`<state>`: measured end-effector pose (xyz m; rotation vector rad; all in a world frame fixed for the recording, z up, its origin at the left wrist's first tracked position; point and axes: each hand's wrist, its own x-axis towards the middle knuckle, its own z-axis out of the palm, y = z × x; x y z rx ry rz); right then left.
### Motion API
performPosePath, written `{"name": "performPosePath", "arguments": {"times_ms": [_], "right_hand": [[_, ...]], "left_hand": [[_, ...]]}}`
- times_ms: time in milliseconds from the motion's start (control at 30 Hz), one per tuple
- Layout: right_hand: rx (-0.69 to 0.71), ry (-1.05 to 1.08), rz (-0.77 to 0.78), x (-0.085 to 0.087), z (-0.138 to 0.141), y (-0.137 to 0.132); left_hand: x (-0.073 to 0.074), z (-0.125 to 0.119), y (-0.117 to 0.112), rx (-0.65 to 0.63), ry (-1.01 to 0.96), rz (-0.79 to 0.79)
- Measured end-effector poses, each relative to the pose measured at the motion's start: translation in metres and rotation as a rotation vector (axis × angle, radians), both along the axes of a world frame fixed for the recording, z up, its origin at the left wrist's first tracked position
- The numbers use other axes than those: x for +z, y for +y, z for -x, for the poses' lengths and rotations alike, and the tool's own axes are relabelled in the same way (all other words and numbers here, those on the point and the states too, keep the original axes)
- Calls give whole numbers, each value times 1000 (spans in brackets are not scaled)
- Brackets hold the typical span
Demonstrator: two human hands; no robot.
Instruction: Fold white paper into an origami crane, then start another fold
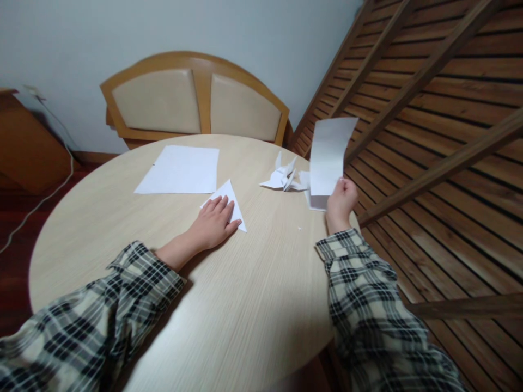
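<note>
My left hand (214,222) lies flat with fingers together on a white paper folded into a triangle (229,195) on the round wooden table (183,305). My right hand (341,200) is raised at the table's right edge and pinches a white paper strip (330,155) that stands upright. Between the two hands, toward the back, a folded white paper figure (283,177) rests on the table. A flat white sheet (180,170) lies farther back on the left.
A wooden chair with padded back (196,100) stands behind the table against a pale wall. A slatted wooden frame (441,109) leans on the right. A brown cabinet (28,141) and a white cable (41,201) are at the left.
</note>
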<state>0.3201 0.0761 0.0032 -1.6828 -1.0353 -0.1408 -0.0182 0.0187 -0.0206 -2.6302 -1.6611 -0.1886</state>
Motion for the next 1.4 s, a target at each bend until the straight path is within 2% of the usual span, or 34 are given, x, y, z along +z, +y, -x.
{"name": "performPosePath", "arguments": {"times_ms": [100, 233, 333, 533, 667, 800, 933, 1033, 1133, 1200, 1267, 1333, 1400], "right_hand": [[-169, -9, 115, -7, -22, -5], [-306, -11, 267, -9, -31, -13], [-318, -48, 374, -9, -29, -15], [-248, -137, 528, -16, -24, -13], [-295, -167, 489, -20, -23, -13], [-287, -233, 240, -16, -16, -11], [-21, -461, -23, -5, 9, -3], [297, -624, -108, 3, 44, 1], [740, -760, -42, 5, 85, 0], [960, -805, 59, 0, 111, -1], [1034, -778, 122, -10, 131, 2], [1018, -707, 141, -22, 141, 7], [965, -617, 159, -31, 143, 13]], "left_hand": [[1, -1, -1, -5, 0, -1], [2, -1, -1, 7, 16, 0], [1, -1, -1, 5, 8, -10], [2, -1, -1, 8, -2, -4], [2, -2, -1, 7, -5, -8], [3, -3, -1, 6, -31, -8], [6, -3, -3, -10, -63, -4], [8, -3, -4, -29, -87, -19], [8, -3, -5, -33, -83, -54], [7, -4, -4, -44, -81, -73], [6, -4, -3, -66, -95, -74], [5, -4, -1, -113, -123, -62], [5, -4, 1, -211, -154, -33]]}}
